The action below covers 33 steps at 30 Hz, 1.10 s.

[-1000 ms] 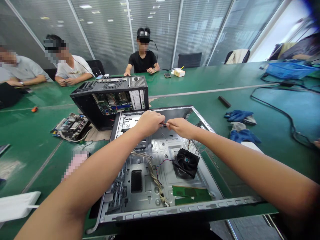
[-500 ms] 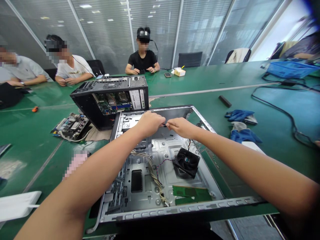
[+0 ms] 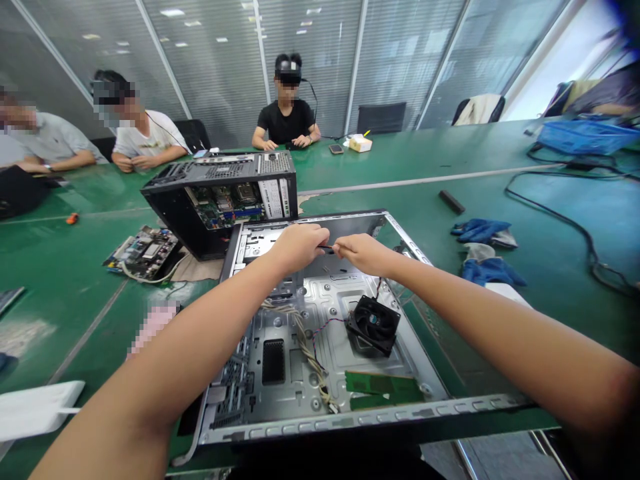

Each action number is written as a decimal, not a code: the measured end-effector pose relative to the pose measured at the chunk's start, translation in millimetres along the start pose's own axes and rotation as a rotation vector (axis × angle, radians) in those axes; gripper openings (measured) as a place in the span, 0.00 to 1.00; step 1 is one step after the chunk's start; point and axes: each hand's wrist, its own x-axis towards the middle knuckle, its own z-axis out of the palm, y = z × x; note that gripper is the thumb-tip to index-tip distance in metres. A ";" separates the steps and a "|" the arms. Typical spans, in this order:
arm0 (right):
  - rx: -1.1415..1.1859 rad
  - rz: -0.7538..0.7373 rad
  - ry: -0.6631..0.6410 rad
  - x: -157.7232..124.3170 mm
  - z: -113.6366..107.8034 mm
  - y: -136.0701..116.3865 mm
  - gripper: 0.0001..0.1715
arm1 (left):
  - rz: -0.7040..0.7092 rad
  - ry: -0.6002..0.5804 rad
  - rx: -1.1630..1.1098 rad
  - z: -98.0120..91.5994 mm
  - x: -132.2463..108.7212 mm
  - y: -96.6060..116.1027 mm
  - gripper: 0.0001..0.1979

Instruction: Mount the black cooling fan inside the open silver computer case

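An open, empty computer case (image 3: 280, 427) lies flat on the green table in front of me. Both hands meet over its far end. My left hand (image 3: 297, 245) is closed, and my right hand (image 3: 363, 253) is pinched; between them runs a small thin black item (image 3: 326, 248) that I cannot name. Inside the case lie a black cooling fan (image 3: 374, 324) with thin wires, a bundle of cables (image 3: 305, 347) and green memory sticks (image 3: 383, 383).
A second black computer case (image 3: 220, 193) with its board showing stands behind, a loose motherboard (image 3: 143, 250) to its left. Blue gloves (image 3: 483, 231) and black cables (image 3: 575, 230) lie at right. A white flat box (image 3: 35, 410) sits near left. Several people sit along the far edge.
Almost nothing has changed; both hands stay pinched together over the far end of the case, shifting only slightly.
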 end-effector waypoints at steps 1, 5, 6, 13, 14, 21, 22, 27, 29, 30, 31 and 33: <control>0.003 0.002 -0.001 0.0 0.1 0.2 0.19 | 0.008 0.005 0.009 0.3 0.1 -0.2 0.03; 0.011 0.004 -0.003 0.1 0.8 0.6 0.19 | 0.039 0.021 0.041 2.6 1.0 -0.9 0.06; 0.013 0.003 -0.004 0.0 1.0 0.6 0.19 | 0.044 0.021 0.048 3.2 1.3 -1.0 0.06; 0.007 -0.006 0.009 0.0 1.5 0.5 0.19 | 0.046 -0.028 0.101 3.7 2.8 0.2 0.08; 0.008 -0.008 0.011 0.0 1.5 0.6 0.19 | 0.046 -0.036 0.108 3.5 2.8 0.5 0.08; 0.027 -0.004 0.007 -0.7 1.3 0.0 0.19 | 0.050 -0.014 0.061 4.7 1.5 -0.4 0.08; 0.032 -0.004 0.006 -1.1 1.2 -0.4 0.19 | 0.041 -0.012 0.048 4.8 1.1 -0.8 0.07; 0.047 0.005 -0.019 -3.2 2.1 -4.1 0.18 | 0.003 0.004 -0.016 2.7 -1.1 -1.6 0.04; 0.056 0.007 -0.025 -3.8 2.9 -6.1 0.18 | 0.004 0.022 -0.031 1.3 -2.0 -1.5 0.04; 0.060 0.008 -0.025 -4.0 3.1 -7.0 0.18 | 0.012 0.032 -0.031 0.7 -2.3 -1.5 0.05; 0.064 0.010 -0.023 -4.2 3.2 -7.9 0.18 | 0.024 0.041 -0.026 0.4 -2.5 -1.7 0.06; 0.068 0.013 -0.017 -4.7 2.8 -9.3 0.18 | 0.050 0.052 -0.015 0.4 -2.5 -2.2 0.07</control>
